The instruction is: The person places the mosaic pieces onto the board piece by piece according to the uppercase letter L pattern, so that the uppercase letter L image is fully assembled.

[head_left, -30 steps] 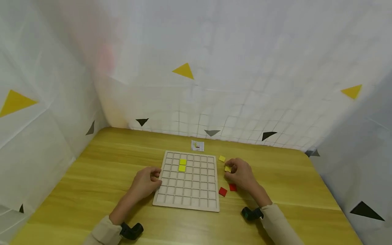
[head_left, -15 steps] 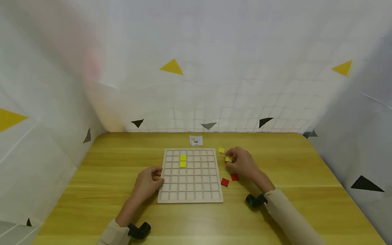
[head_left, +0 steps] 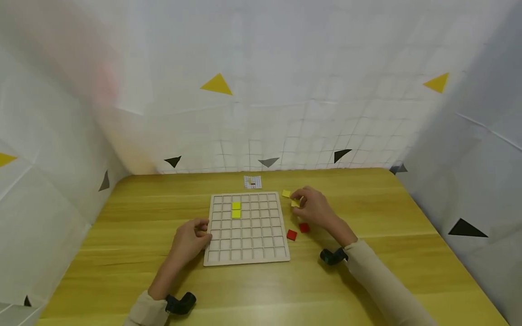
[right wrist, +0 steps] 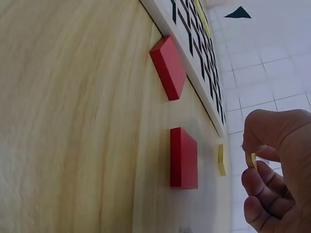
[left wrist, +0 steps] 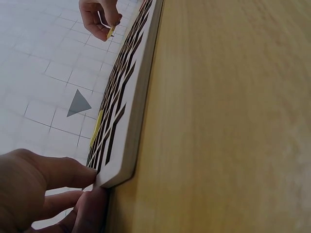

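Note:
A pale wooden grid board (head_left: 246, 234) lies on the table, with two yellow square tiles (head_left: 236, 210) seated one above the other in its upper left part. My left hand (head_left: 189, 240) holds the board's left edge between thumb and fingers; the left wrist view shows the digits at its corner. To the right of the board, my right hand (head_left: 316, 209) pinches a yellow tile (right wrist: 250, 160) between thumb and fingertips, raised off the wood in the right wrist view. Another yellow tile (head_left: 286, 194) lies by the board's upper right corner. Two red tiles, a nearer one (head_left: 291, 234) and a farther one (head_left: 304, 227), lie below the right hand.
Behind the board lies a small printed card (head_left: 252, 182) with a grid pattern. White sheeting (head_left: 261, 122) with yellow, black and grey triangles encloses the back and sides of the wooden table (head_left: 134, 226).
The head view has shifted, so everything sits differently in the picture. Both hands keep their holds, the left on the board and the right on the yellow tile, with little visible movement.

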Demonstrator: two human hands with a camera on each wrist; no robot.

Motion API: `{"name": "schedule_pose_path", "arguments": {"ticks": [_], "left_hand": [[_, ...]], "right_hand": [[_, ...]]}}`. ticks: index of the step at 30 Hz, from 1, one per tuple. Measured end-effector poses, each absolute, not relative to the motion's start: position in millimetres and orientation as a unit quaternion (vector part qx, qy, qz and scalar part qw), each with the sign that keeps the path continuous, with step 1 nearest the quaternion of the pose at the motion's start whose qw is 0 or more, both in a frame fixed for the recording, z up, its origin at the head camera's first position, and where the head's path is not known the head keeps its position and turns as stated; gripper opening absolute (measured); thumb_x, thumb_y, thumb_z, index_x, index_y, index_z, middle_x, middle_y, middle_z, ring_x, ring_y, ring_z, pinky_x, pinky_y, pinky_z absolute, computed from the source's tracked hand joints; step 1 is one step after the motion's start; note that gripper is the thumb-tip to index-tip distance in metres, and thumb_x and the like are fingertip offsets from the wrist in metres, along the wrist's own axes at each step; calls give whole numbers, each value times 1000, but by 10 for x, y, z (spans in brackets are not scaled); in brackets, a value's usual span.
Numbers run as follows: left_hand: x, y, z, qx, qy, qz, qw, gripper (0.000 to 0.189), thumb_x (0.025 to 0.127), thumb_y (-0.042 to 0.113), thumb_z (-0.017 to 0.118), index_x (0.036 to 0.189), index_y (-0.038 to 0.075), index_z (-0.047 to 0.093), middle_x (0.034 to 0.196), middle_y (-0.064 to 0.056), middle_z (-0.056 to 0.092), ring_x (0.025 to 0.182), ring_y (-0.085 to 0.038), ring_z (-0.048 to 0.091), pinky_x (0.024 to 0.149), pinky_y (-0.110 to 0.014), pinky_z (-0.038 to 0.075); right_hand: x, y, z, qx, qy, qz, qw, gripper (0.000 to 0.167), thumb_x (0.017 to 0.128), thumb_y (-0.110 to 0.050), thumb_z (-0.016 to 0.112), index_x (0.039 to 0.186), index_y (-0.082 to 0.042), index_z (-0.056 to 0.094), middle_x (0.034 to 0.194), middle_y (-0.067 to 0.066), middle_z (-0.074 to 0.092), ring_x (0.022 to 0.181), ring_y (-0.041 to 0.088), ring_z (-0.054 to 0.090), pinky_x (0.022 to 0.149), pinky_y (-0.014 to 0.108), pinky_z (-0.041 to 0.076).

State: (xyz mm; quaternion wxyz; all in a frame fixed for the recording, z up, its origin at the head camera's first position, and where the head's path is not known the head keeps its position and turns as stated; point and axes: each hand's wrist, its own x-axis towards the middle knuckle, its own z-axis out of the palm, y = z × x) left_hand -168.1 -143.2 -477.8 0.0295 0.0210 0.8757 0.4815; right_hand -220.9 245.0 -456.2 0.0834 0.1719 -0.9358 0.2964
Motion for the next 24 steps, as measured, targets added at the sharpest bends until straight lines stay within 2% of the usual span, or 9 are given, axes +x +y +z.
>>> {"name": "schedule_pose_path", "arguments": {"ticks": [5, 11, 19, 24], "left_hand": [[-1684, -1463, -4775, 7, 876, 481, 29, 43, 85, 4, 74, 126, 0, 65, 105, -10, 65, 90, -21, 66, 69, -30, 55], [-1741, -1416, -4771, 19, 873, 486, 35, 43, 84, 4, 74, 126, -1, 65, 105, -9, 65, 90, -20, 67, 69, -30, 55], [-1720, -1397, -4764, 16, 873, 486, 37, 42, 84, 3, 74, 125, -2, 65, 104, -10, 65, 87, -19, 66, 68, -31, 54], [-1680, -1419, -4771, 13, 875, 482, 32, 42, 84, 4, 73, 125, -2, 65, 104, -10, 65, 88, -20, 66, 69, -31, 54]], "right_hand": [[-2238, 2373, -4535, 189, -928, 309, 82, 28, 79, -10, 80, 106, -3, 73, 98, 5, 63, 81, 25, 64, 69, 37, 52], [-2205, 2397, -4490, 195, -923, 314, 103, 29, 76, -8, 83, 102, -1, 74, 95, 6, 63, 77, 23, 64, 66, 38, 52], [-2164, 2357, -4470, 187, -927, 318, 71, 28, 79, -11, 82, 105, -4, 74, 97, 1, 61, 79, 17, 61, 66, 34, 52], [-2134, 2251, -4494, 206, -921, 322, 77, 26, 78, -8, 80, 103, -5, 74, 97, 2, 62, 78, 20, 62, 66, 32, 53]]}}
